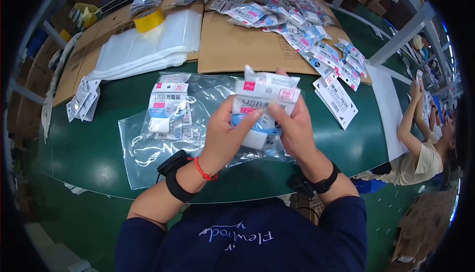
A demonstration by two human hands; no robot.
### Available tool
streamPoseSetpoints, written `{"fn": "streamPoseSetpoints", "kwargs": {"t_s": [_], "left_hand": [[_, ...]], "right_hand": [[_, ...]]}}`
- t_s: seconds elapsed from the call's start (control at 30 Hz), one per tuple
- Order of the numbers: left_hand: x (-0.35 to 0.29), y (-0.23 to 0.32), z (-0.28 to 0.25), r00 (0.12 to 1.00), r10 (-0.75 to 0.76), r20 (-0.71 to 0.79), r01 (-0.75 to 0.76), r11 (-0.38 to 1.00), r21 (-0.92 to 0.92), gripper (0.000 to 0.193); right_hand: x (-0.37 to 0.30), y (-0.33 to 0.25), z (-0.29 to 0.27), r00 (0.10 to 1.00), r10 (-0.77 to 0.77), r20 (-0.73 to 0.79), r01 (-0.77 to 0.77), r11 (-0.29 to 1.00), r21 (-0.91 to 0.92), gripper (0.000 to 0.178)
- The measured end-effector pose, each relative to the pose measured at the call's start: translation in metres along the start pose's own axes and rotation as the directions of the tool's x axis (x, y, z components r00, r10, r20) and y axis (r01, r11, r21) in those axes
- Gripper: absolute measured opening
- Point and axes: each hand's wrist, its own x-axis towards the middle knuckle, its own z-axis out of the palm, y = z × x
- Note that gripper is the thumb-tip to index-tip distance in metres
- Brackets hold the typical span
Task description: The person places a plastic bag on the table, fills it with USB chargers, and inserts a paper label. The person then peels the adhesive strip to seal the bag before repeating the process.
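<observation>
Both hands grip a small stack of charger packets (261,105) over the near middle of the table. Each packet is clear plastic with a white, pink and blue card and a white block inside. My left hand (221,129) holds the stack's left edge, its thumb across the front. The right edge is in my right hand (299,129), thumb also on the front, other fingers mostly behind. Under them lies a large clear plastic bag (133,143). On the bag, left of my hands, another pile of charger packets (168,103) rests flat.
Cardboard sheets (222,49) cover the far table, with a heap of packets (292,12) on them. Clear bags (143,49) lie far left under a yellow tape roll (149,21). White labels (336,101) lie right, more cards (84,99) left. A person (425,148) sits at right.
</observation>
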Motion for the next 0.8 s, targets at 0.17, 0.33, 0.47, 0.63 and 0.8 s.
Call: {"fn": "streamPoseSetpoints", "kwargs": {"t_s": [0.17,0.33,0.47,0.63,0.8], "left_hand": [[0.008,-0.013,0.02,0.997,0.068,0.041,-0.068,0.998,-0.018,0.028],[0.013,-0.012,0.046,0.998,0.059,-0.019,-0.061,0.99,-0.124,0.026],[0.02,-0.015,0.027,0.968,0.222,0.12,-0.251,0.811,0.528,0.023],[0.013,-0.055,0.039,0.881,0.316,0.352,-0.468,0.476,0.744,0.019],[0.009,-0.051,0.035,0.894,0.316,0.318,-0.446,0.564,0.695,0.011]], "right_hand": [[-0.004,-0.001,-0.014,0.987,-0.075,-0.145,0.044,0.977,-0.206,0.052],[-0.009,-0.015,-0.042,0.919,-0.205,-0.337,0.099,0.946,-0.308,0.04],[0.005,-0.053,-0.098,0.827,-0.182,-0.532,0.045,0.965,-0.26,0.035],[0.007,-0.056,-0.121,0.884,0.013,-0.467,-0.178,0.933,-0.312,0.039],[0.002,-0.059,-0.126,0.919,0.332,-0.21,-0.39,0.705,-0.592,0.042]]}}
